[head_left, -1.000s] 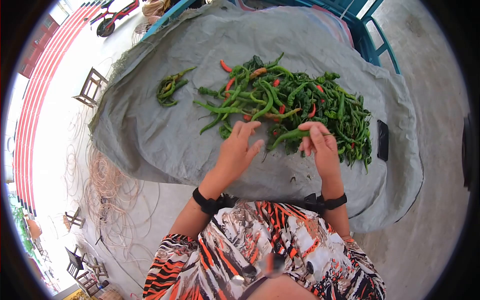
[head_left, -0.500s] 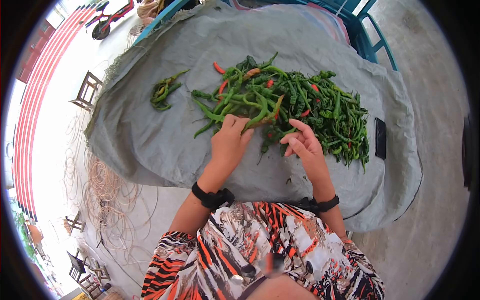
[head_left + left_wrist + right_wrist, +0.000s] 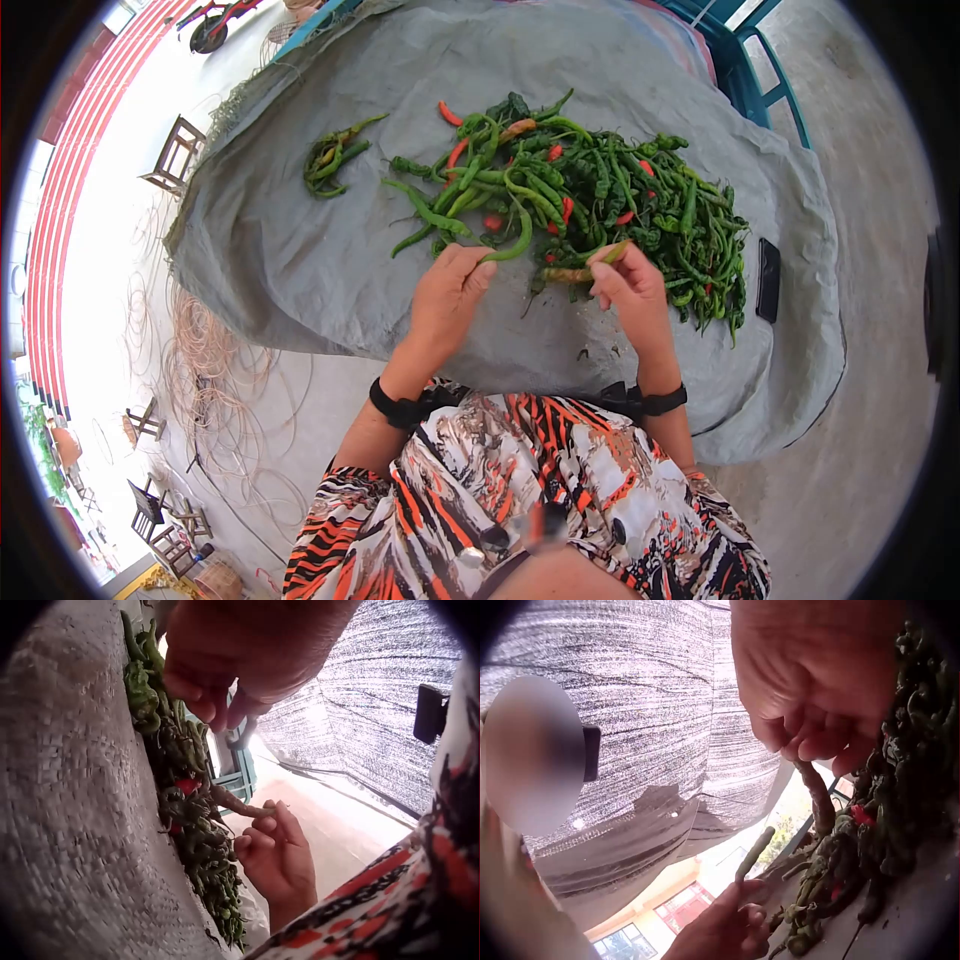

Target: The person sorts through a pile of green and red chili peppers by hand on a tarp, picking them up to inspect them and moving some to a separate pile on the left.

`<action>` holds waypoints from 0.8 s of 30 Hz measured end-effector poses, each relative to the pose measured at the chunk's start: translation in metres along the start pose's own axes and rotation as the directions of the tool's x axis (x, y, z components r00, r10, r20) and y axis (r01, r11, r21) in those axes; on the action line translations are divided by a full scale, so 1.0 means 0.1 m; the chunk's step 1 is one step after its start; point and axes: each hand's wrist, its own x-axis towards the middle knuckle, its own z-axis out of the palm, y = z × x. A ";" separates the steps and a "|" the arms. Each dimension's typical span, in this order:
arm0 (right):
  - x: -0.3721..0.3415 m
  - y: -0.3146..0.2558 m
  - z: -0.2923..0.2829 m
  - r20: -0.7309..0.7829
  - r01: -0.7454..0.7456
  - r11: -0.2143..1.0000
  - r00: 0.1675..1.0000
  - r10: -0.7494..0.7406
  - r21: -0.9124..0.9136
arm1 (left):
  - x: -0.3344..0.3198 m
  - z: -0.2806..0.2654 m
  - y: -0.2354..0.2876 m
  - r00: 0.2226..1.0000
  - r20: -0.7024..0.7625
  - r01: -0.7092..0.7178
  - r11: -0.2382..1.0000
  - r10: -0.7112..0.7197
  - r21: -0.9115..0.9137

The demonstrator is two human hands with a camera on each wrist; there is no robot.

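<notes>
A pile of green peppers (image 3: 600,190) with some red ones lies on a grey woven sheet (image 3: 300,270). At the pile's near left edge, the left hand (image 3: 446,300) pinches one end of a curved green pepper (image 3: 520,238). The right hand (image 3: 638,300) pinches a brownish-green pepper (image 3: 568,274) between thumb and fingers, its body pointing left. In the left wrist view that mottled pepper (image 3: 234,802) runs from the right hand's fingertips (image 3: 275,812) toward the pile. A green pepper (image 3: 754,853) stands up from the left hand (image 3: 724,922) in the right wrist view.
A small separate bunch of peppers (image 3: 336,158) lies left of the pile. A black phone-like object (image 3: 767,280) rests at the right. Blue metal framing (image 3: 765,80) stands behind the sheet, with a wooden stool (image 3: 178,155) and loose coiled strands (image 3: 215,380) on the floor to the left.
The right hand let go of a green pepper, moved left, then back right, and now pinches a brownish one. The left hand reached the pile and took hold of a curved green pepper.
</notes>
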 end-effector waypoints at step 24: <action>0.03 -0.04 -0.26 -0.185 0.055 0.998 0.982 -0.048 0.035 | 0.50 0.20 0.15 0.900 0.237 -0.428 0.847 0.366 0.315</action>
